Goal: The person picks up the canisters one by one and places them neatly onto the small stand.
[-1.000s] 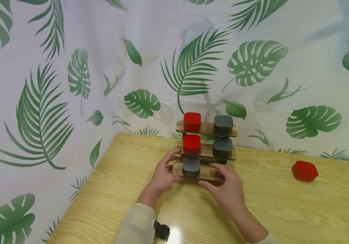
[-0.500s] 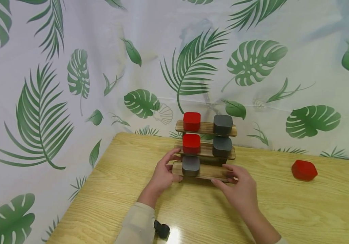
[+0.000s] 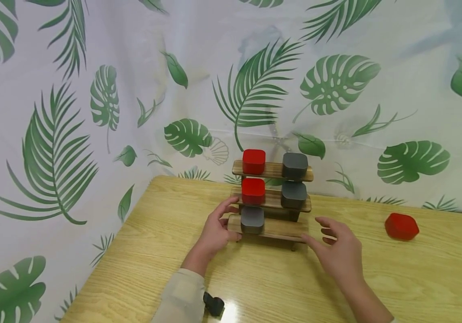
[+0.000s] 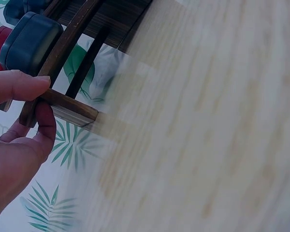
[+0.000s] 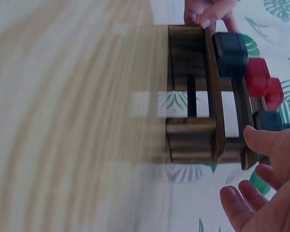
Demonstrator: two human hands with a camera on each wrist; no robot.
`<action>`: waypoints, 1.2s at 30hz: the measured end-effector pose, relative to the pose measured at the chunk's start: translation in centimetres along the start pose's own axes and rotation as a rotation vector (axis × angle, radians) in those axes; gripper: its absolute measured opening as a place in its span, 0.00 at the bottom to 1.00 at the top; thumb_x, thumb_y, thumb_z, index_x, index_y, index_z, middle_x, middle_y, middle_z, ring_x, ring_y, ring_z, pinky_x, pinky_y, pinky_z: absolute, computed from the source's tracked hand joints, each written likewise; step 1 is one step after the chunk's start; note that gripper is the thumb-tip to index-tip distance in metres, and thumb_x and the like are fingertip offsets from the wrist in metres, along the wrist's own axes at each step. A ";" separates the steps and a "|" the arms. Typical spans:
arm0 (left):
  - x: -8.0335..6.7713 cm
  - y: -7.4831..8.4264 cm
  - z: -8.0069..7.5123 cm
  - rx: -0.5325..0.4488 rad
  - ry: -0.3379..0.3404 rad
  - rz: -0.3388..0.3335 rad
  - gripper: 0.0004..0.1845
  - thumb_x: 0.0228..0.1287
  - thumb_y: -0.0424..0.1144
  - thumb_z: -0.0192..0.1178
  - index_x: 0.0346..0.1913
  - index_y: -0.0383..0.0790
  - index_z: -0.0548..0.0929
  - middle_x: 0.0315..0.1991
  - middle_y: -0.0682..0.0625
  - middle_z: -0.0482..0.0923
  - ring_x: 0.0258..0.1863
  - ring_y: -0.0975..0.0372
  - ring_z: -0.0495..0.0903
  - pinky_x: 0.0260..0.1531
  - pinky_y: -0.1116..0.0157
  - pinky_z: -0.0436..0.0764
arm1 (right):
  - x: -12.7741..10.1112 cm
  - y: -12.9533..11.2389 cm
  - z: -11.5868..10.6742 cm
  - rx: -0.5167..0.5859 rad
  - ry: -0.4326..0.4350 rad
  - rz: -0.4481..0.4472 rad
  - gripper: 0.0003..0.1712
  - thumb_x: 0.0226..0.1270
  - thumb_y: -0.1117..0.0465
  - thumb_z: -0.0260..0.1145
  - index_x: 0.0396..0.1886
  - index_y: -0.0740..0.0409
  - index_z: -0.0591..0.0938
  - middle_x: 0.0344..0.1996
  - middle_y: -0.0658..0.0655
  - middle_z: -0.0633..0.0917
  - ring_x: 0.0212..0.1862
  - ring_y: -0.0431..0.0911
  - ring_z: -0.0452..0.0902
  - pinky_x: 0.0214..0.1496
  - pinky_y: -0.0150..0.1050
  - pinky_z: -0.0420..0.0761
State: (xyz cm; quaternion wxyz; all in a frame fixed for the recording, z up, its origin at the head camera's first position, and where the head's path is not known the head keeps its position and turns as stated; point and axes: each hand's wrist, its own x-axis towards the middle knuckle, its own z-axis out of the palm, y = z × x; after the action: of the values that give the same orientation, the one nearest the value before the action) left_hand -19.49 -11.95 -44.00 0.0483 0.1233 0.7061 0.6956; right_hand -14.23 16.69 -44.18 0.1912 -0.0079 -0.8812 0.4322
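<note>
A three-tier wooden rack (image 3: 273,229) stands at the back of the table. It carries two red blocks (image 3: 253,161) on the left of the top and middle tiers. Grey blocks sit at top right (image 3: 295,165), middle right and bottom left (image 3: 252,220). My left hand (image 3: 226,222) grips the left end of the bottom tier; in the left wrist view thumb and finger pinch the plank end (image 4: 63,104). My right hand (image 3: 321,231) hovers just right of the rack, fingers spread, holding nothing. The right wrist view shows the rack (image 5: 203,130) from its underside.
A loose red block (image 3: 402,226) lies on the wooden table (image 3: 166,251) to the right of my right hand. A leaf-print curtain (image 3: 93,112) hangs close behind the rack and along the table's left side. A black strap piece (image 3: 213,305) sits at my left wrist.
My right hand has let go of the bottom tier's right end and moved off to the right, fingers opening. The left hand and the rack have stayed put.
</note>
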 end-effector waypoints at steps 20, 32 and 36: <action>1.3 -3.4 -0.5 0.005 0.021 0.002 0.54 0.41 0.08 0.64 0.71 0.57 0.71 0.60 0.42 0.71 0.42 0.47 0.76 0.30 0.60 0.80 | 1.7 4.5 -5.2 -0.193 0.078 -0.014 0.30 0.57 0.60 0.78 0.60 0.63 0.82 0.55 0.68 0.81 0.53 0.62 0.76 0.44 0.35 0.81; 0.7 -1.6 -0.2 -0.018 0.012 -0.005 0.52 0.39 0.07 0.62 0.72 0.45 0.70 0.59 0.34 0.70 0.42 0.44 0.76 0.32 0.61 0.80 | 2.7 7.1 -7.5 -0.276 0.105 0.084 0.31 0.60 0.59 0.76 0.62 0.66 0.79 0.51 0.71 0.79 0.47 0.67 0.76 0.43 0.58 0.72; 1.2 -2.8 -0.4 -0.010 0.017 0.002 0.53 0.40 0.08 0.64 0.72 0.51 0.70 0.60 0.38 0.70 0.41 0.46 0.76 0.30 0.60 0.80 | 3.1 8.1 -8.3 -0.269 0.130 0.109 0.33 0.59 0.60 0.76 0.63 0.66 0.79 0.52 0.73 0.77 0.50 0.67 0.74 0.50 0.62 0.66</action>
State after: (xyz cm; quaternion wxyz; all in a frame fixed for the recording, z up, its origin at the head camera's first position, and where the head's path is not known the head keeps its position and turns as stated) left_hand -21.07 -12.06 -46.67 0.0422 0.1180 0.7030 0.7001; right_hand -15.48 28.68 -44.77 0.2212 -0.1092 -0.9152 0.3187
